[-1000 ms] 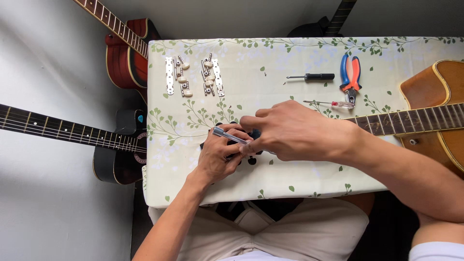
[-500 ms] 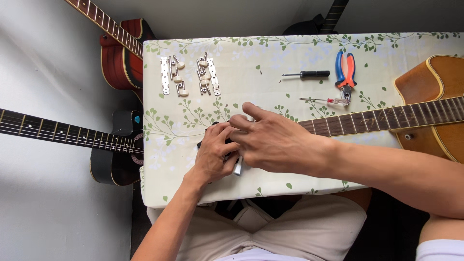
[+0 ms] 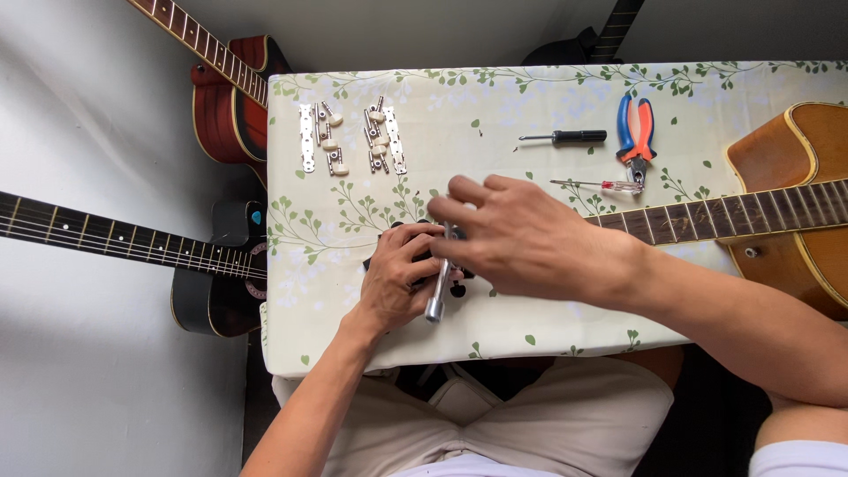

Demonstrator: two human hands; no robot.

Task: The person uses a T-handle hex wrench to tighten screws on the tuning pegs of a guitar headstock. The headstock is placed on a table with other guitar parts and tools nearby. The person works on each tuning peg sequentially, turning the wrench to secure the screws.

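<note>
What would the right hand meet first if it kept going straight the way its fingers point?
The right hand points toward the table's left end. It would meet the left hand first, already against it at the metal tool; beyond that, only bare tablecloth to the edge. Height above the table is unclear.

1. No packages, labels, signs or screens show anywhere in the view.
</note>
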